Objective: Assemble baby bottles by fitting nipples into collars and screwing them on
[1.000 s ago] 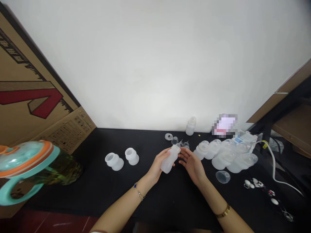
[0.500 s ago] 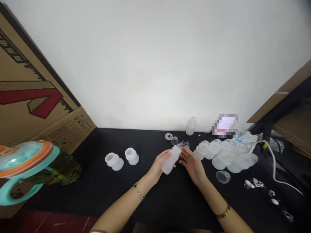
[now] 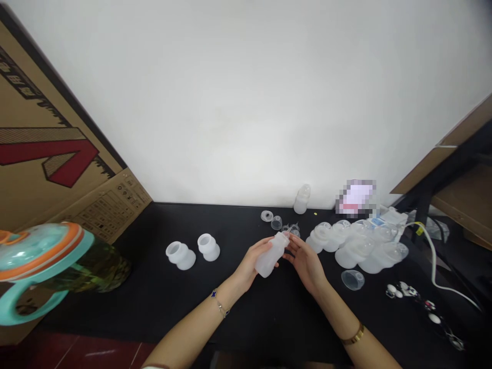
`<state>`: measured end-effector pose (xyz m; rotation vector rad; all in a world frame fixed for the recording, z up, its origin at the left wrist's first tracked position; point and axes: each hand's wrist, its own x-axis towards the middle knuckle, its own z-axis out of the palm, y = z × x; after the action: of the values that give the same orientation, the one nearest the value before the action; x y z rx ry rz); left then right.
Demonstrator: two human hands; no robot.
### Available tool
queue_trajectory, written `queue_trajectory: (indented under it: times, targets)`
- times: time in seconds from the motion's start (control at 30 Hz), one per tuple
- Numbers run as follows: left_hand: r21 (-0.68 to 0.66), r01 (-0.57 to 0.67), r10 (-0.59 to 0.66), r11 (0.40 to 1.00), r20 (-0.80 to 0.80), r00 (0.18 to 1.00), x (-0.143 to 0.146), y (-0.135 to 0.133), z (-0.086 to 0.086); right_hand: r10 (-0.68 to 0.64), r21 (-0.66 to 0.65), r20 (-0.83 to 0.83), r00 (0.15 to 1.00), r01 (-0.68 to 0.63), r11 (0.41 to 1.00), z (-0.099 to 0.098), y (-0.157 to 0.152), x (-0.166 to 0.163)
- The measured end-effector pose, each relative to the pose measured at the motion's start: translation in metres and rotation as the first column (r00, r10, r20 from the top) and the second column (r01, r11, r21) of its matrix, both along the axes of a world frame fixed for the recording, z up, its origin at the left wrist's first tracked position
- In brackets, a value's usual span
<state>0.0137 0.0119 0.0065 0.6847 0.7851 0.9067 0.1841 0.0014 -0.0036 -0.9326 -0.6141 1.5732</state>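
A frosted white baby bottle [image 3: 270, 257] leans in my left hand [image 3: 248, 264], whose fingers wrap around its body. Its neck points up and to the right. Against the bottle's mouth are the bent fingertips of my right hand [image 3: 306, 264]; a small clear piece seems to be between them, too small to make out. Just behind the mouth, small clear teat-like parts [image 3: 294, 228] lie on the black table [image 3: 146, 302]. A clear dome cap [image 3: 276, 222] and a ring-shaped part [image 3: 266, 216] are beside them.
Two open white bottles [image 3: 180, 255] stand to the left. Several capped bottles [image 3: 355, 246] cluster on the right, near a loose clear cap [image 3: 352, 280]. One assembled bottle [image 3: 302, 199] is by the wall. A large turquoise-lidded jug [image 3: 46, 256], a white cable [image 3: 434, 261] and a blurred screen [image 3: 355, 197] flank them.
My right fingertips have shifted slightly and now sit closer together at the bottle's mouth. The bottle has tilted and lowered a little in my left hand.
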Motion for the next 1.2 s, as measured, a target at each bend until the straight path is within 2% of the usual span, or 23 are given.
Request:
queue_trajectory:
  times: [0.23,0.93,1.2]
  targets:
    - [0.030,-0.012,0.013,0.999,-0.010,1.000,-0.0024,-0.0003,0.0023,-0.007,-0.003,0.016,1.000,0.007,1.000,-0.0013,0.0001,0.0011]
    - [0.010,0.012,-0.012,1.000,-0.026,1.000,-0.0008,0.0001,-0.0020,0.011,0.034,0.084,0.996,-0.014,0.999,0.0013,-0.0002,-0.0001]
    - [0.067,0.009,-0.006,0.998,-0.045,0.999,0.0001,0.0001,-0.0018,0.005,0.029,0.076,0.997,-0.008,1.000,-0.0023,0.0009,0.0003]
